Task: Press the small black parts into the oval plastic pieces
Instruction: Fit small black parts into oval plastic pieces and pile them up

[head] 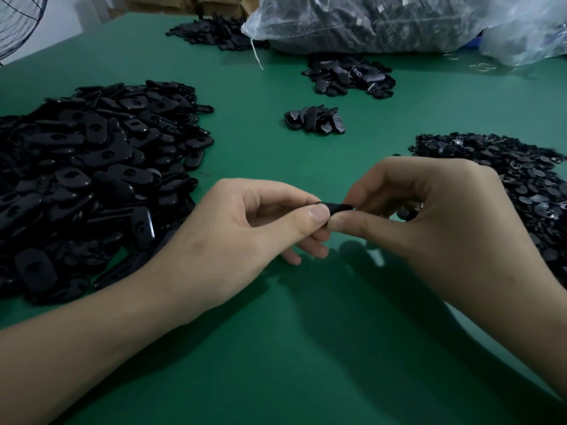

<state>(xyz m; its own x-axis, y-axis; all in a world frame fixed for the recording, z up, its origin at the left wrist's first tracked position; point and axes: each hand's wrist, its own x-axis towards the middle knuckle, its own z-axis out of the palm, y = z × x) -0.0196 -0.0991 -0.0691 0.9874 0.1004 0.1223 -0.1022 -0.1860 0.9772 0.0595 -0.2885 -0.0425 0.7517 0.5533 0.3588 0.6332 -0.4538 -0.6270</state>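
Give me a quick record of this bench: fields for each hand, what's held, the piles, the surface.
left hand: pinches one end of a black piece
right hand: pinches the other end
held piece: edge-on, above the table
left pile: oval plastic pieces
right pile: small black parts
middle: small pile
back: clear bag
surface: green table

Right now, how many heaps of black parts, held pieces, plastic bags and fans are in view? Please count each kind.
Heaps of black parts: 5
Held black piece: 1
Plastic bags: 2
Fans: 1
Total: 9
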